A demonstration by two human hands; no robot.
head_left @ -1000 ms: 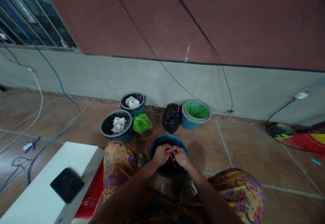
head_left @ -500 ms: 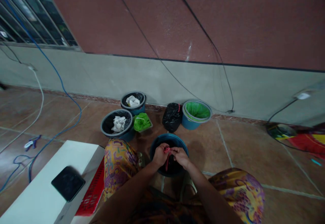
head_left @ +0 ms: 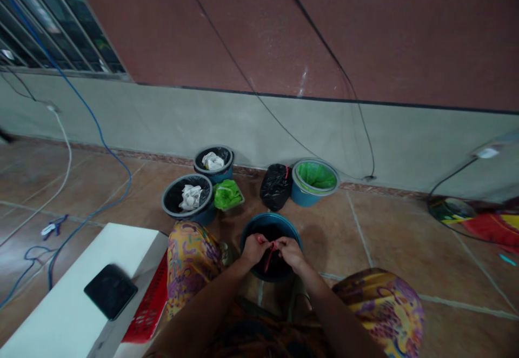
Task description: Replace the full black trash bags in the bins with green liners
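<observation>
Altogether two hands (head_left: 254, 250), pink ribbon (head_left: 268, 259), four buckets (head_left: 271, 216)

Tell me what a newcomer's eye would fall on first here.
Probably the bright green plastic on the floor, beside the bucket at front left of the group. Next, the left hand and right hand pinching a red strip over the blue tub in front of the person.

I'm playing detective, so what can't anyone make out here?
Head view: how the pink strip runs, too small, left hand and right hand partly covering it.
Head view: bottom of the teal bucket, hidden by hands and shadow.
Head view: red-and-yellow thing, cut off by right edge.
</observation>
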